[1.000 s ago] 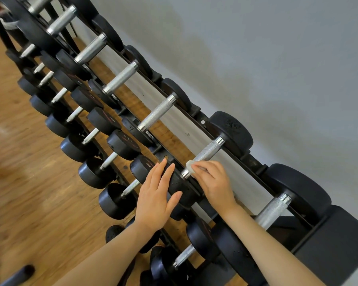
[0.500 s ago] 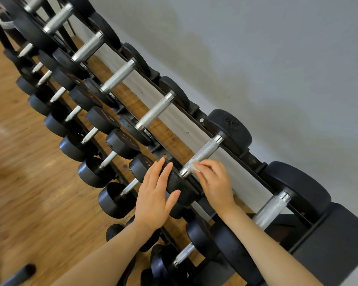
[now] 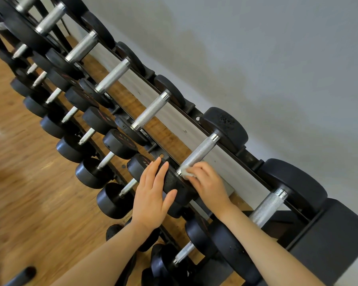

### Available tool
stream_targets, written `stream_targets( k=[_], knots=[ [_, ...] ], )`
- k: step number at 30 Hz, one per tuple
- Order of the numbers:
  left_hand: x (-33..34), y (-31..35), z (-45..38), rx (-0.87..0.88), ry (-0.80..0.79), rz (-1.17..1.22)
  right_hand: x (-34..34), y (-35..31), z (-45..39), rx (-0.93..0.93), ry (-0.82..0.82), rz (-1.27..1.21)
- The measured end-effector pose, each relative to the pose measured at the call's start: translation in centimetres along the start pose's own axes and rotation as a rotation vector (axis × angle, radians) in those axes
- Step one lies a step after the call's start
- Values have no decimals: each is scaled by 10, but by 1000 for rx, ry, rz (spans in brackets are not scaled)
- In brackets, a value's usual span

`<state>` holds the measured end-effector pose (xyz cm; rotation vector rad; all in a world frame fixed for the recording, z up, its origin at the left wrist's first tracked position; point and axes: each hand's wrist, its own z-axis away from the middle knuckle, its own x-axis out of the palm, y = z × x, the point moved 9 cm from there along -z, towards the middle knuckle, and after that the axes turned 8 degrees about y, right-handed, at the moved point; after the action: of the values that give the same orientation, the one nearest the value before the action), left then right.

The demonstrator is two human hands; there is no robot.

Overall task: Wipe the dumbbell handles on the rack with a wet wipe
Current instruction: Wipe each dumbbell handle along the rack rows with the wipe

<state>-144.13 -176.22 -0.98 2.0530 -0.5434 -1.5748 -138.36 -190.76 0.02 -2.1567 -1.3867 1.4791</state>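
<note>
A black rack (image 3: 196, 118) carries rows of black dumbbells with knurled silver handles. My right hand (image 3: 209, 183) holds a small white wet wipe (image 3: 185, 172) against the near end of one top-row handle (image 3: 198, 154), its fingers curled over the wipe. My left hand (image 3: 151, 197) lies flat with straight fingers on the near black head (image 3: 174, 182) of that same dumbbell. Most of the wipe is hidden under my fingers.
More top-row handles (image 3: 150, 111) run off to the upper left, and another handle (image 3: 267, 205) lies to the right. Lower rows of smaller dumbbells (image 3: 87, 172) sit over a wooden floor (image 3: 19, 172). A grey wall (image 3: 256, 58) stands behind the rack.
My right hand with the wipe has stayed at the near end of the handle, shifting only slightly along it. The left hand has kept its place on the dumbbell head.
</note>
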Motion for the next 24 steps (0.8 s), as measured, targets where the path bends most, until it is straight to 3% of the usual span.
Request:
stream_targets(
  k=[4,10,17,24],
  knots=[
    [0,0,0,-1,-4,-5,-16,26,-2,214,161,-27],
    [-1,1,0,-7,3,5,-2,7,2,72,21,-43],
    [0,0,0,-10,-3,16,-23,21,-5,185,229,-36],
    [2,-2,2,-27,-28,-7,-9,9,-1,58,94,12]
  ],
)
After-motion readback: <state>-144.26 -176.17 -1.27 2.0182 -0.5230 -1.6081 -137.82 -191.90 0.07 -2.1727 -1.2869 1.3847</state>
